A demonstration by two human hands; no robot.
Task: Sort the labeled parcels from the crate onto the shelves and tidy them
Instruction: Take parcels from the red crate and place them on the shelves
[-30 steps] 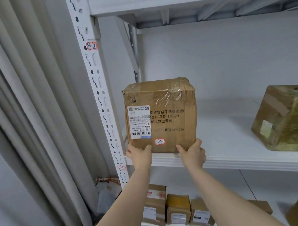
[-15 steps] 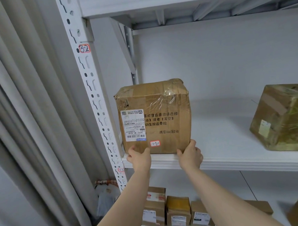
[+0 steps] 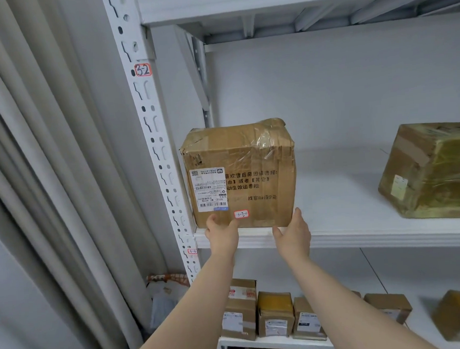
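**Both hands raised, fingers extended**

The bare left forearm [image 3: 203, 302] and right forearm [image 3: 342, 296] rise from below and converge as they reach forward. The left hand [image 3: 222, 234] shows its back, with its fingers [image 3: 212, 220] straight and pointing up and its thumb spread toward the right hand [image 3: 292, 233]. The right hand is level with it and a little apart. Its fingers are together and upright, its thumb angled toward the left hand.

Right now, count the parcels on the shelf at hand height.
2. One cardboard parcel at the left end of the shelf; one taped parcel at the right, cut off by the frame. More may sit beyond it.
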